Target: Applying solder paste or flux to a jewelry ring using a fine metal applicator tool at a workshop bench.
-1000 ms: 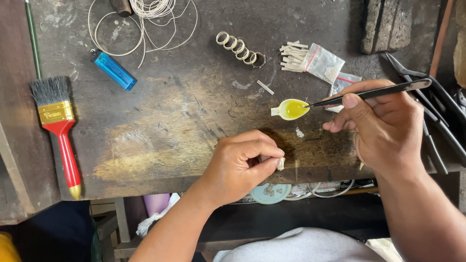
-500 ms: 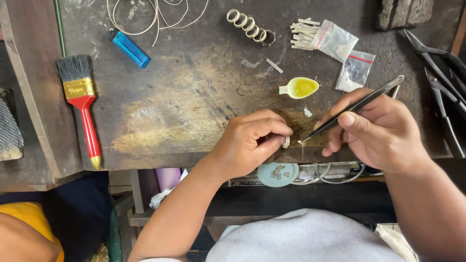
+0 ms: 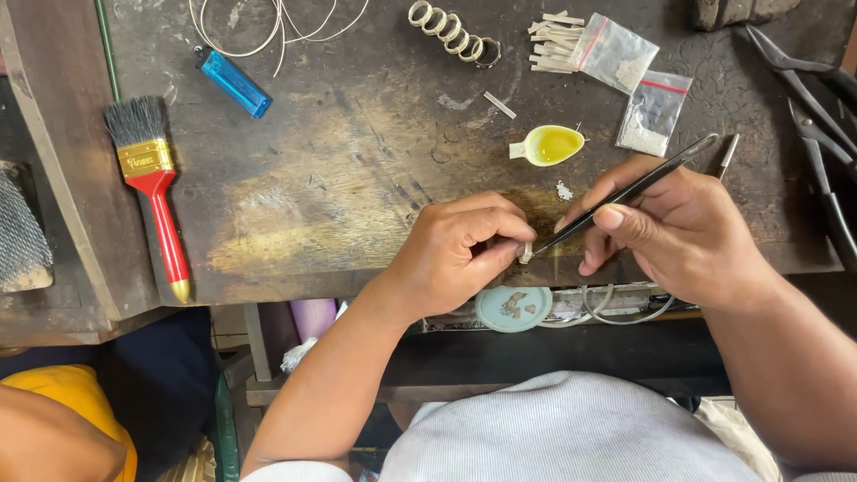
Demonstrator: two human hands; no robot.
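My left hand (image 3: 460,250) rests at the front edge of a worn dark workbench (image 3: 339,178) and pinches a small silver ring (image 3: 526,253) between thumb and forefinger. In my right hand (image 3: 674,228) I grip long black tweezers (image 3: 636,191), and their tip touches the ring. Just behind the hands stands a small white spoon-shaped dish (image 3: 549,145) with yellow liquid. A tiny heap of pale metal bits (image 3: 563,190) lies beside it.
A red-handled brush (image 3: 152,183), blue lighter (image 3: 234,83), wire coils (image 3: 268,27), a row of silver rings (image 3: 451,31), metal strips (image 3: 553,40), two small plastic bags (image 3: 634,80) and pliers (image 3: 817,125) lie on the bench. A round blue-green lid (image 3: 512,308) sits below the edge.
The tweezers moved from the yellow dish back toward me, and their tip now meets the ring in my left hand. The view shifted slightly leftward and downward.
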